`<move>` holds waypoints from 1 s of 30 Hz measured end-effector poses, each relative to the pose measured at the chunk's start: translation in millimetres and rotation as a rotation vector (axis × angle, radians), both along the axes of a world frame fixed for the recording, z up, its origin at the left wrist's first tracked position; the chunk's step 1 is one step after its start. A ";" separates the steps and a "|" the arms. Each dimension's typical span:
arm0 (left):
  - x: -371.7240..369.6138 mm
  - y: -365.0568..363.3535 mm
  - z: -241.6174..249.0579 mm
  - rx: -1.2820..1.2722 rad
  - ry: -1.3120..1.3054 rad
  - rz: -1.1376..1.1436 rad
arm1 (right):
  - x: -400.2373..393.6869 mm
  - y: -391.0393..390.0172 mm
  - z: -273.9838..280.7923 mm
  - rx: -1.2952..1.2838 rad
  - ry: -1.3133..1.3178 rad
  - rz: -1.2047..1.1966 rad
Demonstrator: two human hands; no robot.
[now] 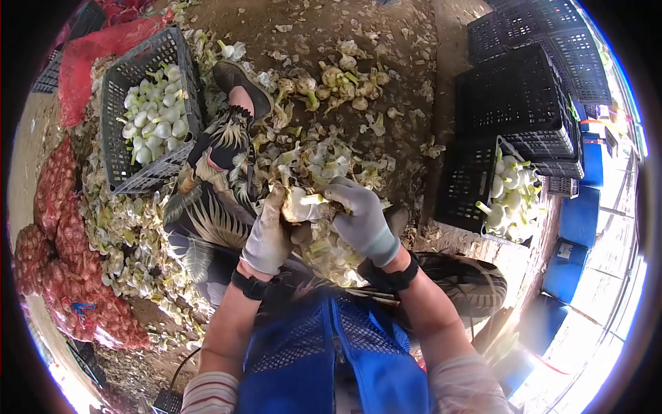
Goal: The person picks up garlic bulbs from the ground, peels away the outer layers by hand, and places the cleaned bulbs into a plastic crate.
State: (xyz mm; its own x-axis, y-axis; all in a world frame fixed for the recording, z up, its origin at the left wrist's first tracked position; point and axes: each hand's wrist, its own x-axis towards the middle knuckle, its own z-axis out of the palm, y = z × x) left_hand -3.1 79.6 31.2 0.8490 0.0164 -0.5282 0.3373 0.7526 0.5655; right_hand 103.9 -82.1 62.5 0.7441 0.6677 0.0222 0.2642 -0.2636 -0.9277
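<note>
The bulb [298, 206] is off-white and papery, with tan-brown patches on its skin and a short, pale yellow-green stem pointing right. It is held in the air between the two hands, above loose peelings [331, 255] on the ground [407, 41]. The gloved left hand [267, 238] grips its left side, thumb up against the skin. The gloved right hand [362, 217] has its fingers curled in beside the stem; whether they pinch stem or skin I cannot tell.

Beyond the peelings, a cluster of rough, brownish bulbs [348, 83] lies on the ground. Left of the person's shoe [255, 93], smooth white bulbs [155, 117] with green stubs lie against the right wall of a black crate [124, 76]. More white bulbs [514, 193] fill a right-hand crate [462, 186], beside stacked crates [507, 90]. Red mesh sacks [69, 255] lie at far left.
</note>
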 end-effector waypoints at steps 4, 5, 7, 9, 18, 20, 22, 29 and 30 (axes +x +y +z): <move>6.6 -7.7 13.6 0.169 0.018 0.015 | -5.7 10.2 5.1 0.064 0.068 -0.063; 8.0 -9.9 18.7 0.441 0.056 0.051 | -9.9 10.9 1.7 0.065 0.071 -0.059; 2.6 -9.1 -10.8 0.503 0.052 0.034 | -16.3 7.4 -15.2 -0.114 0.186 -0.115; -1.3 -4.9 -35.0 0.736 -0.105 0.036 | -14.9 0.7 -25.7 -0.193 0.296 -0.111; -10.8 -3.4 0.4 0.065 -0.021 -0.068 | -2.1 -19.2 -0.9 -0.075 0.169 0.124; -13.9 -13.4 -13.4 -0.065 -0.028 0.012 | 0.3 -20.2 -7.3 -0.044 0.053 0.088; -15.6 -18.0 -21.2 -0.127 -0.084 0.048 | -0.7 -20.9 -11.9 -0.015 -0.062 0.051; -4.6 -28.9 -11.2 0.549 -0.278 0.079 | -19.8 -25.2 -7.6 0.158 0.313 -0.190; -8.0 -24.5 -13.3 1.089 -0.339 -0.081 | -23.1 -25.6 -6.3 0.156 0.495 -0.216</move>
